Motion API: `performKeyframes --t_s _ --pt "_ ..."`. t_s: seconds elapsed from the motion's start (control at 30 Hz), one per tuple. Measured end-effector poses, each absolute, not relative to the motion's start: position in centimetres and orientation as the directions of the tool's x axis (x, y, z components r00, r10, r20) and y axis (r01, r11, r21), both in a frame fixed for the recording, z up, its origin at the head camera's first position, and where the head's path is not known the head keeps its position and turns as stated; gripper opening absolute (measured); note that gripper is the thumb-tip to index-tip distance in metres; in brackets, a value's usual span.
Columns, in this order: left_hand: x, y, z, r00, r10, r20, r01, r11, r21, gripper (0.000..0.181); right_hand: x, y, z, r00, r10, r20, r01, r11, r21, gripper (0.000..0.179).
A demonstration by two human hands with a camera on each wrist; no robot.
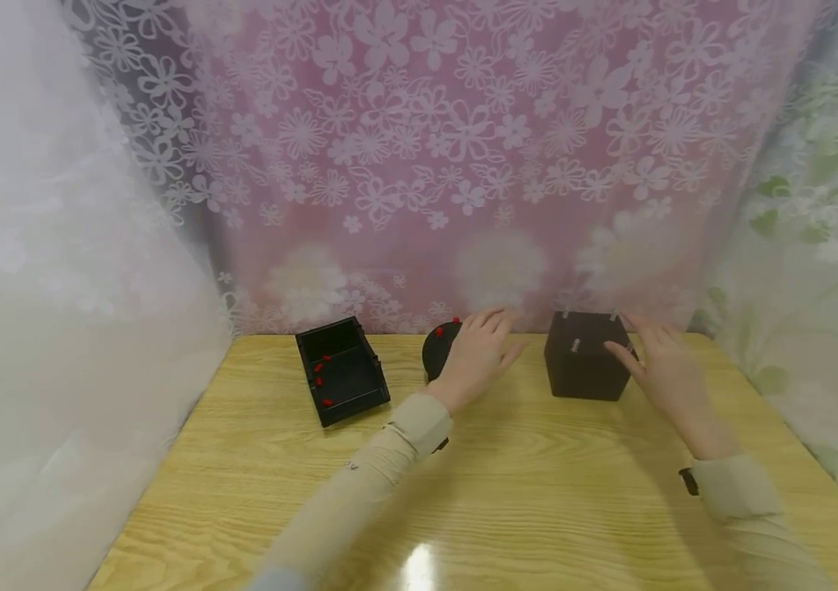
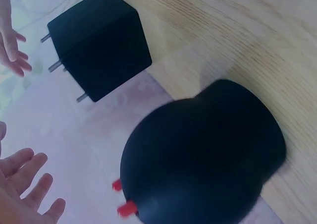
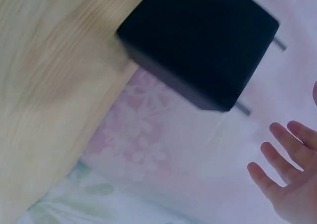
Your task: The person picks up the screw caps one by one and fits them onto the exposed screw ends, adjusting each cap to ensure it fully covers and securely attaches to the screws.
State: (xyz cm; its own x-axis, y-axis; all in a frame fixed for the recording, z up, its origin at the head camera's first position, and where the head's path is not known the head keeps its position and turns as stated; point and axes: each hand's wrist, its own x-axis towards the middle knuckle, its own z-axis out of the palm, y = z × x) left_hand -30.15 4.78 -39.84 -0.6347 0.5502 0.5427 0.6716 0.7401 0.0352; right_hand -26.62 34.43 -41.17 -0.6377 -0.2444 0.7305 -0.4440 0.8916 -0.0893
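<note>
My left hand [image 1: 476, 359] hovers over the right side of a round black stand [image 1: 437, 351] with red pegs in its top, fingers extended and holding nothing. In the left wrist view, the stand's rounded top [image 2: 188, 154] shows two red pegs [image 2: 128, 208] on its edge, with the left fingers [image 2: 30, 177] apart from it. A black block [image 1: 585, 361] with several metal pins upright on top stands farther right. Beside its right edge is my right hand [image 1: 666, 376], fingers spread and thumb towards the block. In the right wrist view, these fingers [image 3: 282, 154] hold nothing.
A black tray [image 1: 352, 379] with small red pegs [image 1: 318, 381] in it lies on the left of the wooden table [image 1: 507, 492]. A pink floral curtain [image 1: 419, 164] hangs at the table's back edge, and pale sheets [image 1: 64, 328] close in both sides.
</note>
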Motion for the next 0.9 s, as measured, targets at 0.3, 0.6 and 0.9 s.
performKeyframes --t_s 0.3,0.6,0.9 --pt "-32.6 9.1 -41.1 -0.721 0.582 0.377 0.639 0.768 0.037 0.068 -27.8 37.8 -42.3 -0.808 -0.243 0.536 -0.386 0.906 -0.171 0.060" --pt "-33.3 12.4 -42.3 -0.760 0.614 0.215 0.627 0.779 -0.007 0.076 -28.8 38.9 -43.6 -0.882 -0.284 0.375 -0.369 0.913 -0.176 0.076" --pt "-33.6 13.9 -42.8 -0.771 0.623 0.131 0.619 0.782 -0.079 0.079 -28.7 39.1 -44.1 -0.842 -0.357 0.405 -0.409 0.912 -0.046 0.083"
